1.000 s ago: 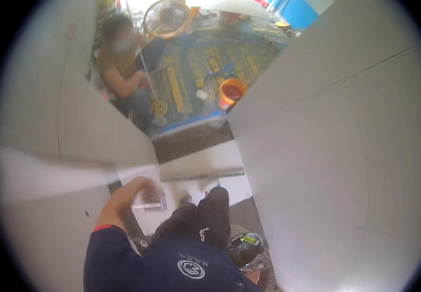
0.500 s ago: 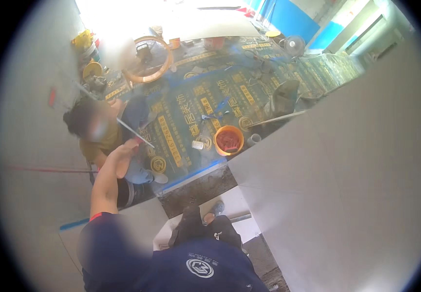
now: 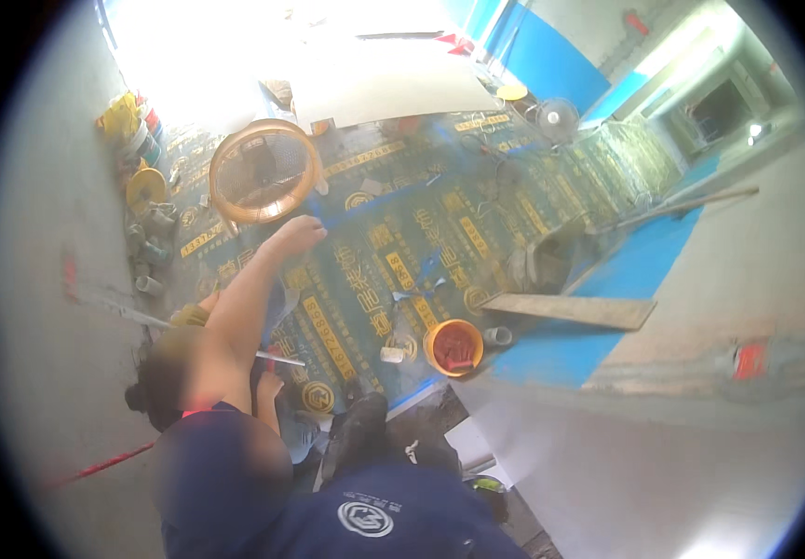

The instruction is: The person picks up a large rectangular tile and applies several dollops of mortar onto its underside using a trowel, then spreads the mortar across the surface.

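My left hand [image 3: 302, 235] reaches forward over the printed floor covering [image 3: 330, 340], just in front of a round orange fan [image 3: 263, 163] with a wire grille; its fingers are curled, and whatever they might hold is hidden. My left forearm crosses in front of a seated co-worker [image 3: 151, 382], who is largely hidden; that person's hand [image 3: 270, 382] is beside a thin pale rod [image 3: 288, 360]. An orange bucket of reddish material [image 3: 453, 340] stands right of a small pale block [image 3: 390, 355]. My right hand is out of view.
A long board [image 3: 570, 307] lies on the right beside a blue-painted wall band [image 3: 644, 265]. Buckets and tubs [image 3: 132, 130] line the left wall [image 3: 58, 214]. A silver fan [image 3: 556, 121] stands farther back near a large white sheet [image 3: 393, 84]. A corridor [image 3: 719, 112] opens at upper right.
The view has lifted toward the room beyond and the corridor. My left arm has swung forward past the co-worker toward the orange fan. My right hand has left view.
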`<state>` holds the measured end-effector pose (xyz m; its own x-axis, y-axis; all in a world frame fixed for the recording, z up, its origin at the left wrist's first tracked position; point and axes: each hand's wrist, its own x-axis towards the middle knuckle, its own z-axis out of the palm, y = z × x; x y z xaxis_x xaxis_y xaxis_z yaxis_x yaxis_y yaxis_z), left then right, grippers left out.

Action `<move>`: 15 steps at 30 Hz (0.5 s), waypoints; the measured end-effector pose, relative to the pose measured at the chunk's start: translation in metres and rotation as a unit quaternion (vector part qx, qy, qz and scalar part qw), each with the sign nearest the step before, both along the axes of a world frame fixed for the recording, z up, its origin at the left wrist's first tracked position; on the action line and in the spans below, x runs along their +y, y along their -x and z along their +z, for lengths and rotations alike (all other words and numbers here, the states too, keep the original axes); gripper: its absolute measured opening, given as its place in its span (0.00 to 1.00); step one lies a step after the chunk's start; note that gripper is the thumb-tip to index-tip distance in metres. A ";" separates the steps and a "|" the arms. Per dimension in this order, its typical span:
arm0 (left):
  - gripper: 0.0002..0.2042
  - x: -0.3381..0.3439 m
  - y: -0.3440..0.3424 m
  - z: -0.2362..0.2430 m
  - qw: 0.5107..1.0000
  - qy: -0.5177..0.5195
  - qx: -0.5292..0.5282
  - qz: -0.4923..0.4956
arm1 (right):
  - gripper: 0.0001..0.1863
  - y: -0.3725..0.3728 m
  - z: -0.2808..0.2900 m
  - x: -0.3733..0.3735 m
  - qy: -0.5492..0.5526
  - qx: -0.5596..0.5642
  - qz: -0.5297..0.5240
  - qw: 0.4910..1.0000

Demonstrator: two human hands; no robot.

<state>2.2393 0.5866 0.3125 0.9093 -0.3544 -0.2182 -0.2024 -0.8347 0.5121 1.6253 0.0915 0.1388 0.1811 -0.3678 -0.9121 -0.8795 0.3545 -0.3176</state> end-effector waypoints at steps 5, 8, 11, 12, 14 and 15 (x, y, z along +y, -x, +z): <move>0.15 0.024 -0.032 -0.013 0.993 0.110 0.038 0.007 | 0.19 -0.080 0.018 0.044 -0.014 -0.009 0.015 1.000; 0.16 0.030 -0.026 -0.051 0.982 0.108 0.145 0.046 | 0.20 -0.136 0.006 0.053 -0.012 -0.024 0.033 0.999; 0.17 0.058 -0.023 -0.078 0.971 0.092 0.213 0.051 | 0.20 -0.194 -0.016 0.060 -0.016 -0.038 0.063 0.997; 0.17 0.073 -0.027 -0.082 0.966 0.101 0.229 0.071 | 0.20 -0.218 -0.024 0.061 -0.013 -0.048 0.086 0.995; 0.16 0.122 -0.037 -0.093 0.957 0.097 0.249 0.112 | 0.20 -0.258 -0.038 0.066 0.024 -0.085 0.212 0.973; 0.14 0.141 -0.042 -0.103 0.955 0.089 0.248 0.133 | 0.20 -0.282 -0.047 0.064 0.074 -0.114 0.311 0.941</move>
